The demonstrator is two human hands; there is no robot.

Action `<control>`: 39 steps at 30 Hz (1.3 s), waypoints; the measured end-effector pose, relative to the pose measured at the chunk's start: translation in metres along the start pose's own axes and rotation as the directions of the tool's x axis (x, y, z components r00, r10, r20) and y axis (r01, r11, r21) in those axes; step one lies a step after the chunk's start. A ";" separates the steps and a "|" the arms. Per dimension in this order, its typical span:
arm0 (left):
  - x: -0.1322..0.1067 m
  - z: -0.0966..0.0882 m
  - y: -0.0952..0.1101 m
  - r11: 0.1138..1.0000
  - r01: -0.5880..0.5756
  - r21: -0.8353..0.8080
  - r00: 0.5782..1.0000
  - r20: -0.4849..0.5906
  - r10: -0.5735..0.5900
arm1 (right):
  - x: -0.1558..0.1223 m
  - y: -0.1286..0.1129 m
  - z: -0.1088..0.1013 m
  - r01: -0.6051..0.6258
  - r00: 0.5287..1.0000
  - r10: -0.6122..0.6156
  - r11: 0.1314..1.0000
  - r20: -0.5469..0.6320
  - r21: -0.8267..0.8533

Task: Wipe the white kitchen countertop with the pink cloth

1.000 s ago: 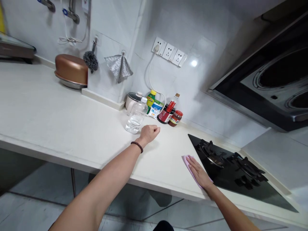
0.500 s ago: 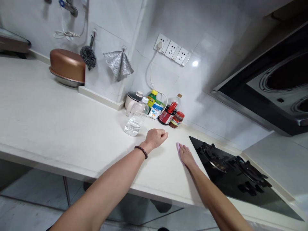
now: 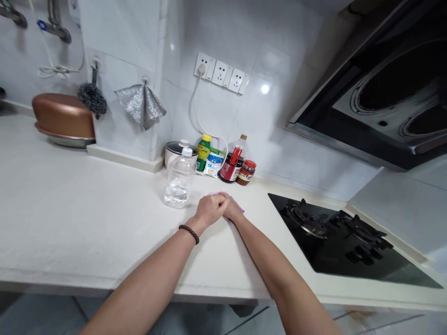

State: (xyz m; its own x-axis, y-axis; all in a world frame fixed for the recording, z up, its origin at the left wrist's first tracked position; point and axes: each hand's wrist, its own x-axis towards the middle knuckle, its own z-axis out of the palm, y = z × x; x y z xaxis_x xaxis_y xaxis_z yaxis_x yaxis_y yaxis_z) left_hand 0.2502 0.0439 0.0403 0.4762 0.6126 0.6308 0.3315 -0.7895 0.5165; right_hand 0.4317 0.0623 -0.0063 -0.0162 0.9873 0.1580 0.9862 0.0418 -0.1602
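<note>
My left hand (image 3: 208,209) rests on the white counter (image 3: 87,209) as a loose fist, a bead bracelet on its wrist. Its knuckles touch my right hand (image 3: 231,210), which lies palm down on a pink cloth (image 3: 238,210) that shows only at its edges. A clear plastic bottle (image 3: 179,179) with a white cap and a little liquid stands just left of my left hand.
A small pot (image 3: 173,152), condiment bottles (image 3: 203,150) and jars (image 3: 246,172) stand in the corner. A black gas hob (image 3: 342,242) lies at right under a range hood (image 3: 391,93). A copper pan (image 3: 63,118) sits at far left; a scrubber and a silver cloth (image 3: 140,106) hang on the wall.
My right hand slid the pink cloth from beside the hob leftward across the counter until it met my left hand. The view shifted to the left.
</note>
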 end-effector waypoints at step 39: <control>0.010 -0.038 -0.063 0.850 0.504 -0.154 0.617 -0.623 -0.480 | -0.235 0.087 -0.059 -0.488 0.873 0.488 0.871 -0.023 -0.050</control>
State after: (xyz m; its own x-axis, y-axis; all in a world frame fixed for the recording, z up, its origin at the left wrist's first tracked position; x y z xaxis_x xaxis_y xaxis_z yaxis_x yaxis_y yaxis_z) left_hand 0.2032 0.1007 0.0360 -0.3729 0.7800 0.5026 0.3961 -0.3560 0.8464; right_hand 0.5310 -0.1749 -0.0002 0.4709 0.8784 0.0820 0.8752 -0.4535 -0.1684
